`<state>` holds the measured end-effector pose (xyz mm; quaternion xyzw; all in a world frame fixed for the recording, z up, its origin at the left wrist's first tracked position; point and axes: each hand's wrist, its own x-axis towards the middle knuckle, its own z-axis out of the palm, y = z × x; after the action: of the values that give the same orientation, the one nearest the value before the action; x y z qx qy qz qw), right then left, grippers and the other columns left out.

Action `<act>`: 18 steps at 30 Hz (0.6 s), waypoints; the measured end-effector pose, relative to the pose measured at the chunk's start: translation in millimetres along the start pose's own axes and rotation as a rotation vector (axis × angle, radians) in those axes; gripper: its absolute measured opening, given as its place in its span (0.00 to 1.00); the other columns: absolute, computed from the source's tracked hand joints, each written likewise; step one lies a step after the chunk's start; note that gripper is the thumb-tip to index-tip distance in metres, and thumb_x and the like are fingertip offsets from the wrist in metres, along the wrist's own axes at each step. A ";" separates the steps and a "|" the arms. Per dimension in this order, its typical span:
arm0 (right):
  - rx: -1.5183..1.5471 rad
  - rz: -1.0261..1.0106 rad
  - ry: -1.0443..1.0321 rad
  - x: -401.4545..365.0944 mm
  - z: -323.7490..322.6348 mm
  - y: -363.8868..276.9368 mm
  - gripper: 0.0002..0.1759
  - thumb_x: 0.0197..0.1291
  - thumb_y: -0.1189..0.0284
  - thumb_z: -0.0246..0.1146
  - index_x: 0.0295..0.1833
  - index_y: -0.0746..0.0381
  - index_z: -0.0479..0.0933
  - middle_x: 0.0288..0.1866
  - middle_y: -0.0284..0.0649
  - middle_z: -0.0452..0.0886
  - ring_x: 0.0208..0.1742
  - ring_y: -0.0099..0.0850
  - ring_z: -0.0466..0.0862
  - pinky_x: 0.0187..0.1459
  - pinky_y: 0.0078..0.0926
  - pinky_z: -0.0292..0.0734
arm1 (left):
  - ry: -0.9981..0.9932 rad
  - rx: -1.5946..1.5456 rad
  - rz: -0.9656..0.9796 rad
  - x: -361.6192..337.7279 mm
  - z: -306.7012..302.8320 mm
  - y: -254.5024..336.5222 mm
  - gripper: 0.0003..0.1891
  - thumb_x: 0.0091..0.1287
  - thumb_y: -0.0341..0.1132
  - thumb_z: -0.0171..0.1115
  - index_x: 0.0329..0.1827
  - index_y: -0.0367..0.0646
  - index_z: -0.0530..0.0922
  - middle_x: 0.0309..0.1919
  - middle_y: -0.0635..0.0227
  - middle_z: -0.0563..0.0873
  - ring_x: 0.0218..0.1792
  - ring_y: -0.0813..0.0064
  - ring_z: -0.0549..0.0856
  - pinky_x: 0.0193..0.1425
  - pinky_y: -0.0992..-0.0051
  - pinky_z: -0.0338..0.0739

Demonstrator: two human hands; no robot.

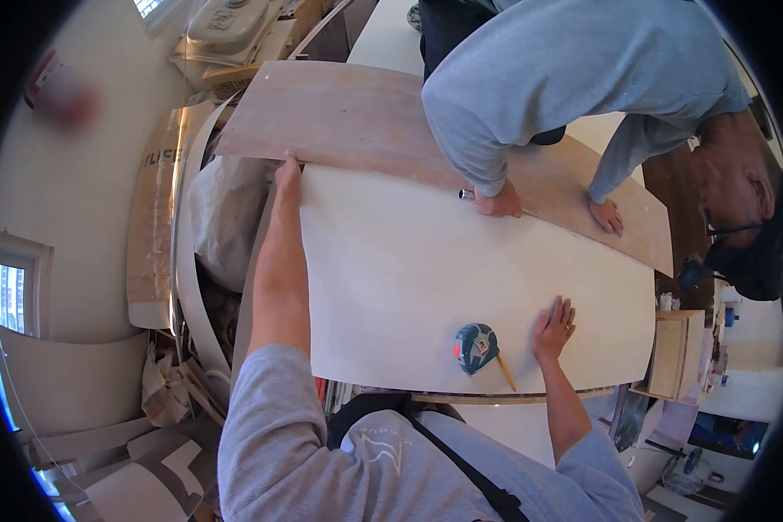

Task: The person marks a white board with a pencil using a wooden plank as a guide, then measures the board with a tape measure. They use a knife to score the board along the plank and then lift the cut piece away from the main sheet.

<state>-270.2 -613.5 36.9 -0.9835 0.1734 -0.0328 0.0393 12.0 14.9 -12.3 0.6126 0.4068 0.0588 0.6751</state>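
A large white sheet [391, 278] lies before me, with a long brown board [348, 113] across its far part. My left hand [289, 167] is at the board's near edge on the left, fingers closed on that edge. My right hand [554, 328] lies flat on the white sheet, fingers spread. Left of it rest a teal tape measure [476, 348] and a yellow pencil [506, 372]. Across from me a co-worker [574, 61] in a grey sweatshirt leans over, one hand [500, 202] closed round a tool with a metal end [466, 194] at the board's edge, the other flat on the board.
To the left stand a plastic-wrapped bundle [226, 217] and a wrapped cardboard package [152, 235]. A sink basin [235, 30] sits at the upper left. At the right is a wooden box [674, 352], with a fan [692, 470] below it.
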 end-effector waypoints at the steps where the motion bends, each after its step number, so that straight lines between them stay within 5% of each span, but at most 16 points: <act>1: 0.005 0.001 0.002 0.3 1.2 1.0 0.34 0.72 0.53 0.48 0.79 0.53 0.56 0.82 0.46 0.52 0.82 0.50 0.48 0.76 0.63 0.41 | -0.023 -0.019 -0.016 16.8 -0.3 -9.2 0.42 0.70 0.63 0.52 0.64 0.24 0.73 0.64 0.45 0.77 0.63 0.53 0.78 0.65 0.62 0.70; 7: 0.024 -0.011 0.011 -0.4 -1.4 -0.2 0.34 0.72 0.52 0.48 0.79 0.54 0.56 0.82 0.47 0.52 0.82 0.51 0.48 0.76 0.63 0.41 | -0.054 -0.066 -0.044 51.2 0.0 -27.4 0.41 0.70 0.63 0.53 0.66 0.27 0.72 0.66 0.47 0.76 0.64 0.54 0.77 0.67 0.61 0.69; 13: 0.001 -0.013 0.005 2.6 5.2 2.6 0.35 0.72 0.52 0.49 0.79 0.55 0.56 0.82 0.48 0.53 0.82 0.52 0.49 0.76 0.63 0.41 | 0.013 0.033 0.012 0.5 -0.9 1.0 0.42 0.70 0.62 0.53 0.65 0.25 0.72 0.65 0.46 0.77 0.63 0.54 0.77 0.66 0.61 0.70; 16: -0.012 -0.012 0.012 1.4 5.0 2.6 0.35 0.72 0.52 0.49 0.79 0.55 0.56 0.82 0.49 0.53 0.82 0.53 0.49 0.76 0.64 0.41 | 0.015 -0.027 0.058 15.6 -0.1 -11.1 0.41 0.71 0.61 0.53 0.63 0.23 0.72 0.63 0.49 0.79 0.60 0.60 0.78 0.65 0.63 0.71; 18: -0.014 -0.006 0.013 0.8 4.8 2.2 0.35 0.72 0.52 0.48 0.79 0.55 0.56 0.82 0.49 0.53 0.82 0.53 0.49 0.75 0.64 0.42 | -0.028 0.015 0.005 11.6 -2.8 -5.3 0.38 0.73 0.61 0.51 0.66 0.31 0.74 0.61 0.58 0.80 0.58 0.67 0.77 0.64 0.66 0.70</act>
<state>-269.9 -615.6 32.0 -0.9840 0.1712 -0.0379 0.0310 15.8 22.5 -22.3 0.6195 0.3962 0.0486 0.6759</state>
